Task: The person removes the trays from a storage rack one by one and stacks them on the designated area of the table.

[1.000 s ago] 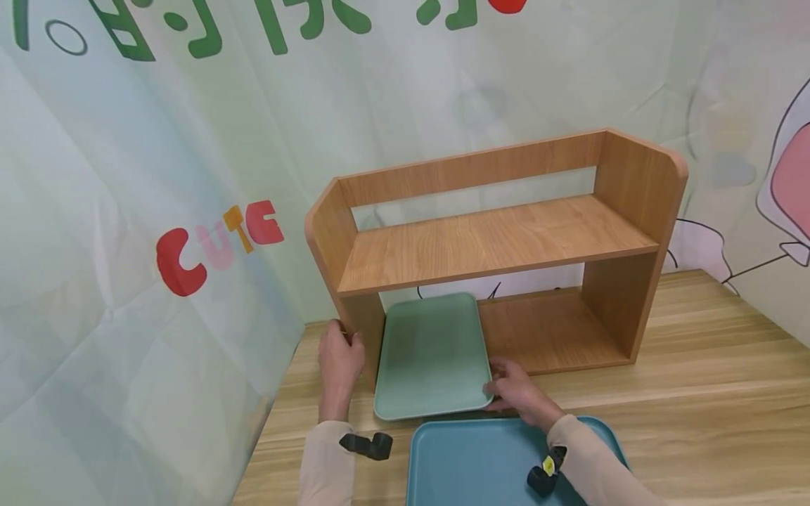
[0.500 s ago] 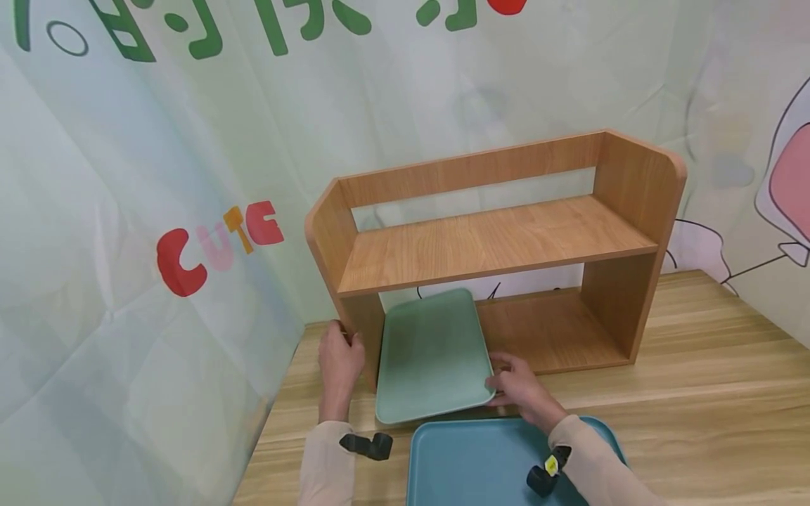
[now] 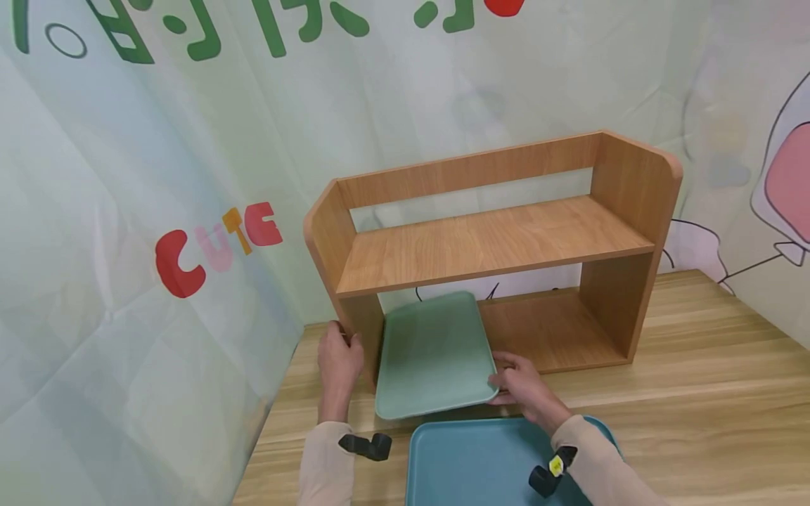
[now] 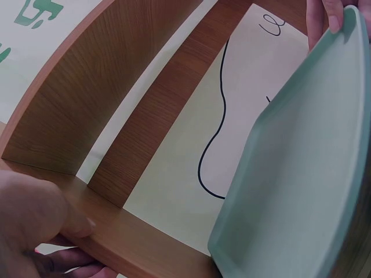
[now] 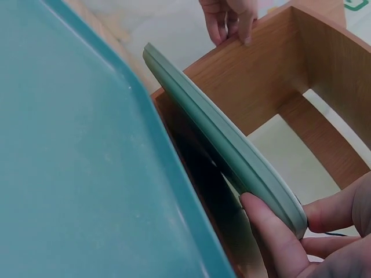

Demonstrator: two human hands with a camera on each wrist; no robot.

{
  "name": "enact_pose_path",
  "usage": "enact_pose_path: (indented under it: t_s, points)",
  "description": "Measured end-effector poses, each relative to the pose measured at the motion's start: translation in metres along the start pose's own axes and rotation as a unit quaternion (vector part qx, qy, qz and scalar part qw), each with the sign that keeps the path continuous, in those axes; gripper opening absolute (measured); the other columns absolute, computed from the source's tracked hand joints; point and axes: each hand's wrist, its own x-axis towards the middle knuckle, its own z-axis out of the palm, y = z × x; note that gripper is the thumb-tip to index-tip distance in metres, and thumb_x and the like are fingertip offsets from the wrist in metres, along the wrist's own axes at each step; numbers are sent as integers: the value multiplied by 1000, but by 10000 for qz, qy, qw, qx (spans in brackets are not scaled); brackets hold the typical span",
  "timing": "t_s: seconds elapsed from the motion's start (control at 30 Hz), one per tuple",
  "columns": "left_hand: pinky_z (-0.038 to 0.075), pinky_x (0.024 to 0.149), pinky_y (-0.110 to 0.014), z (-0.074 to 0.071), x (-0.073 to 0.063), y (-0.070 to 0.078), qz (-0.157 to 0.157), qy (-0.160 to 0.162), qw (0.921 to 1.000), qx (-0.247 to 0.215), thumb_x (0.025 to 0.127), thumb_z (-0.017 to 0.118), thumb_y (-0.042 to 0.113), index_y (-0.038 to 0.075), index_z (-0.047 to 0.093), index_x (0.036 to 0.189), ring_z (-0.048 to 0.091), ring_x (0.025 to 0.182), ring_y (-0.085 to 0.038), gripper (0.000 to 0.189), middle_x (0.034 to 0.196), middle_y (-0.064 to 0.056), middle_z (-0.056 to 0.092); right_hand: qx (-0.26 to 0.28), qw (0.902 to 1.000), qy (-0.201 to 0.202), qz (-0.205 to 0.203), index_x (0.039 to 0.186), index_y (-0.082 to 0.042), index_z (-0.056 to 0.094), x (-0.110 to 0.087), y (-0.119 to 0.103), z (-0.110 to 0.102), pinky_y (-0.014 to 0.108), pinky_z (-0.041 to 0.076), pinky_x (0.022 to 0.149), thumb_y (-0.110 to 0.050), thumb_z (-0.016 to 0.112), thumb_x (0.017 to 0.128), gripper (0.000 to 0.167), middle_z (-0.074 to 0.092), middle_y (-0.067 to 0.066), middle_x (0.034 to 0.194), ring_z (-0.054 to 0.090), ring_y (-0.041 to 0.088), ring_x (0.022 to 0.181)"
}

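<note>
A light green tray [image 3: 436, 358] lies partly inside the left end of the lower compartment of a wooden desk shelf [image 3: 500, 242]. Its front end sticks out past the shelf, and the right wrist view shows it tilted above the bottom board. My right hand [image 3: 524, 388] pinches the tray's front right corner, thumb [image 5: 272, 231] on one face and fingers on the other. My left hand [image 3: 339, 357] grips the front edge of the shelf's left side panel [image 4: 145, 249], thumb on the inner face, fingers around the outside.
A larger blue tray [image 3: 474, 464] lies on the wood-grain table [image 3: 715, 393] in front of the shelf, under my right forearm. A printed cloth backdrop [image 3: 190, 154] hangs behind and to the left. Both wrists wear small black cameras.
The green tray's front right corner has shifted slightly right and up with my right hand. My left hand stays on the side panel.
</note>
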Motion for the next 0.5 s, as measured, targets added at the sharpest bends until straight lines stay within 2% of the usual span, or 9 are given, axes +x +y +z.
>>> enact_pose_path:
  t_s: [0.27, 0.5]
  points:
    - [48, 79, -46, 1, 0, 2, -180, -119, 9998, -1, 93, 53, 9, -7, 51, 112, 58, 94, -37, 25, 104, -25, 60, 135, 9997, -156, -108, 141, 3, 37, -5, -2, -13, 39, 58, 69, -2, 51, 90, 54, 56, 25, 112, 66, 23, 79]
    - [48, 78, -47, 1, 1, 1, -130, -78, 9999, 37, 93, 54, 10, -7, 52, 111, 59, 92, -37, 25, 102, -25, 61, 150, 9995, -234, -141, 142, 3, 36, -11, -4, -23, 39, 58, 70, -4, 52, 90, 54, 56, 24, 112, 66, 22, 80]
